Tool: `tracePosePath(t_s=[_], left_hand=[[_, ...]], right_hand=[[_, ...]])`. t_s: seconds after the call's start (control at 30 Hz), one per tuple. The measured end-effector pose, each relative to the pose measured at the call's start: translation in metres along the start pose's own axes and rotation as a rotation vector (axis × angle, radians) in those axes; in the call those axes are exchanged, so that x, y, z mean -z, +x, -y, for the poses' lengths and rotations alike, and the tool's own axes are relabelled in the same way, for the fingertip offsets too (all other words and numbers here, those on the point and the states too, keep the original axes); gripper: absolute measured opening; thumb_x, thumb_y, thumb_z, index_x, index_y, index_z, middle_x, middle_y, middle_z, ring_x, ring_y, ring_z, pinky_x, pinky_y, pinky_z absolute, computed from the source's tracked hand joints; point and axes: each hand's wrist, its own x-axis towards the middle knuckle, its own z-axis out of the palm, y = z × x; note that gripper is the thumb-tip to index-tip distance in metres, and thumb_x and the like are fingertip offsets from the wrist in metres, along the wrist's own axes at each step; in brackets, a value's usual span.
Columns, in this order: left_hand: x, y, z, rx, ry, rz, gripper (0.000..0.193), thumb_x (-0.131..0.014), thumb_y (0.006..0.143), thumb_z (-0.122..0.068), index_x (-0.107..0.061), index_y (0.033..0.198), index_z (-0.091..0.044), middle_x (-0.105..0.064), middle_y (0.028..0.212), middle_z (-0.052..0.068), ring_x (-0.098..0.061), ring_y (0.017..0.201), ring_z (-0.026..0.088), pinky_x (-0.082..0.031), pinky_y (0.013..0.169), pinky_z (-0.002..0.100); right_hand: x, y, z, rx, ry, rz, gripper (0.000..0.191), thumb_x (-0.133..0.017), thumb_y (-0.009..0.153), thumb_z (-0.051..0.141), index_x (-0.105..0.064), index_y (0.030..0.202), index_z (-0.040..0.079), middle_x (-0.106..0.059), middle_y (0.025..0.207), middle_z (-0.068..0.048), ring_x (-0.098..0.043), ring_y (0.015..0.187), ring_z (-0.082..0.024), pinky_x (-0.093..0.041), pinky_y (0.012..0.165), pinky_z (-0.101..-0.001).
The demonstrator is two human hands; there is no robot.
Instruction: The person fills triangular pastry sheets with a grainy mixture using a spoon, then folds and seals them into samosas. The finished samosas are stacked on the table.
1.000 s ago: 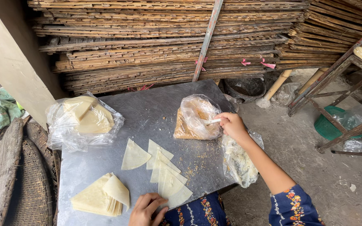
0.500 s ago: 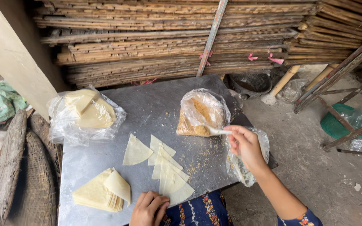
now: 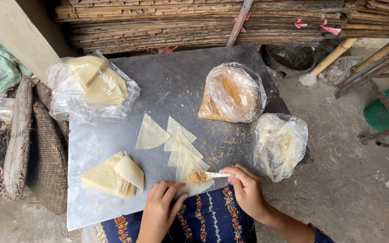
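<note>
My right hand (image 3: 247, 189) holds a small white spoon (image 3: 205, 176) heaped with brown crumbly filling, just above the nearest pale triangular wrapper (image 3: 186, 165). Fingers of my left hand (image 3: 159, 210) rest on the lower edge of that wrapper at the table's front. Several more triangular wrappers (image 3: 151, 134) lie spread on the grey metal table (image 3: 167, 81). An open plastic bag of brown filling (image 3: 232, 93) sits at the back right. A stack of wrappers (image 3: 110, 176) lies at the front left.
A plastic bag with more pale wrappers (image 3: 92, 84) sits at the back left. A crumpled plastic bag (image 3: 280, 144) hangs off the table's right edge. Stacked bamboo mats (image 3: 194, 22) fill the background. A woven basket (image 3: 48, 157) and log (image 3: 18, 135) stand left; a green tub (image 3: 383, 112) right.
My right hand came from the filling bag toward me with a spoonful of filling, now over the nearest wrapper. My left hand slid up onto that wrapper's edge.
</note>
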Motion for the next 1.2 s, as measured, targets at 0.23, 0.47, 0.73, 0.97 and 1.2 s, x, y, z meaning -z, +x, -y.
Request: tracePosePath(t_s=[0.23,0.47,0.73,0.97,1.2], left_hand=[[-0.013,0.008,-0.016,-0.104,0.145,0.01,0.048,-0.076,0.081,-0.042,-0.071,0.125,-0.023,-0.054,0.133,0.013,-0.051,0.112,0.037,-0.045,0.093,0.046],[-0.018,0.01,-0.016,-0.073,0.207,0.016,0.041,-0.074,0.083,-0.046,-0.07,0.118,-0.024,-0.052,0.138,0.011,-0.05,0.117,0.037,-0.044,0.098,0.046],[-0.018,0.012,-0.019,-0.092,0.24,0.029,0.043,-0.073,0.084,-0.045,-0.072,0.121,-0.023,-0.051,0.138,0.012,-0.049,0.116,0.037,-0.043,0.096,0.046],[-0.011,0.004,-0.015,-0.005,0.093,0.006,0.035,-0.077,0.083,-0.034,-0.071,0.113,-0.016,-0.054,0.132,0.014,-0.051,0.115,0.037,-0.045,0.095,0.046],[0.002,-0.01,-0.011,0.107,0.239,-0.06,0.03,-0.078,0.078,-0.024,-0.07,0.103,-0.01,-0.063,0.11,0.008,-0.055,0.108,0.032,-0.044,0.089,0.045]], right_hand=[[-0.001,0.008,0.015,-0.028,-0.04,0.001,0.023,-0.05,0.099,-0.003,-0.071,0.109,0.0,-0.067,0.086,-0.005,-0.062,0.075,-0.011,-0.053,0.067,-0.0247],[0.003,0.009,0.013,-0.05,-0.024,-0.027,0.024,-0.048,0.102,0.001,-0.071,0.108,0.0,-0.067,0.085,-0.005,-0.061,0.074,-0.011,-0.051,0.066,-0.0251],[0.004,0.003,0.005,-0.076,0.017,-0.028,0.025,-0.047,0.104,0.004,-0.072,0.109,0.0,-0.065,0.082,-0.004,-0.057,0.07,-0.007,-0.046,0.058,-0.0227],[0.015,-0.002,-0.018,-0.378,0.296,-0.092,0.027,-0.047,0.104,0.005,-0.073,0.111,-0.001,-0.061,0.077,-0.004,-0.04,0.051,-0.003,-0.03,0.041,-0.0217],[0.048,-0.004,-0.016,-0.507,0.316,-0.286,0.026,-0.048,0.105,0.008,-0.069,0.117,-0.002,-0.061,0.082,-0.005,-0.046,0.055,-0.004,-0.036,0.041,-0.0229]])
